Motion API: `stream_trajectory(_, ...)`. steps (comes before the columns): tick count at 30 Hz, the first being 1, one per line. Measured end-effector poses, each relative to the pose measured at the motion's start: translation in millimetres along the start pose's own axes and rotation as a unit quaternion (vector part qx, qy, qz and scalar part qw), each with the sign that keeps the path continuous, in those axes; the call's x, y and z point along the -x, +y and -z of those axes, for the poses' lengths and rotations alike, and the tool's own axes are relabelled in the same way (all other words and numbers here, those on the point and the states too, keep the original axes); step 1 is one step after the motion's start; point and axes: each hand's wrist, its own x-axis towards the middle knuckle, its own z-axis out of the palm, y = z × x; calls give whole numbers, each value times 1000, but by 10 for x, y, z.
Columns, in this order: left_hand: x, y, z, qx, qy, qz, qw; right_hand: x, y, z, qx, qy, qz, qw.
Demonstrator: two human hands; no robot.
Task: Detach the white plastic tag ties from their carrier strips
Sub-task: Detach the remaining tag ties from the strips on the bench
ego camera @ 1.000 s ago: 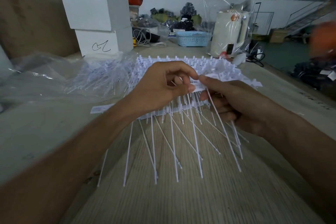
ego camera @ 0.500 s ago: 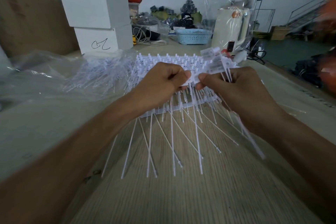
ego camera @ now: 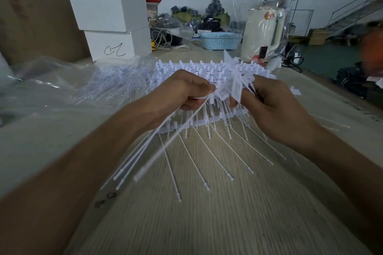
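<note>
Right at the centre of the head view, your left hand (ego camera: 182, 91) is curled around a bundle of thin white plastic tag ties (ego camera: 165, 143), their long stems fanning down toward the lower left with small barbed tips. Your right hand (ego camera: 269, 105) pinches a cluster of flat white tag heads (ego camera: 232, 87) just beside the left thumb, fingers curled. Beneath both hands, a stack of white carrier strips (ego camera: 207, 68) with rows of square pegs lies on the counter (ego camera: 207, 223), whose near surface has a pale wood-grain texture. More stems splay from it toward you. At the left, loose ties sit under crinkled clear plastic sheeting (ego camera: 51, 85). In the upper left, two white boxes (ego camera: 112, 25) are stacked; the lower one carries a black handwritten scribble, not legible as a word. A light-blue perforated basket (ego camera: 220, 40) stands at the upper centre.
</note>
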Motion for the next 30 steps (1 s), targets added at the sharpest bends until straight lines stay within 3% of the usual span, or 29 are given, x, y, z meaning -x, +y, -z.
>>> stream_trajectory(4, 28, 20, 46, -17, -68, 14, 997, 2, 23, -75, -91, -22, -88, 992)
stream_trajectory(7, 81, 11, 124, -76, -126, 27, 989, -30, 55, 57, -197, 30, -142, 970)
stream_trajectory(10, 53, -32, 136, -112, -74, 17, 991, -43, 150, 195, -269, 57, -189, 943)
stream_trajectory(12, 43, -14, 99, -122, -51, 6, 991, -28, 171, 144, -270, 30, -215, 938)
stream_trajectory(17, 76, -1, 65, -124, -76, -21, 989, -34, 16, -57, -256, -11, -228, 939)
stream_trajectory(26, 46, 11, 23, -125, 36, -74, 989, -27, 1, -65, -324, -1, -351, 878)
stream_trajectory(30, 28, 11, 26, -122, 74, -94, 985, -7, 16, -63, -307, -43, -362, 879)
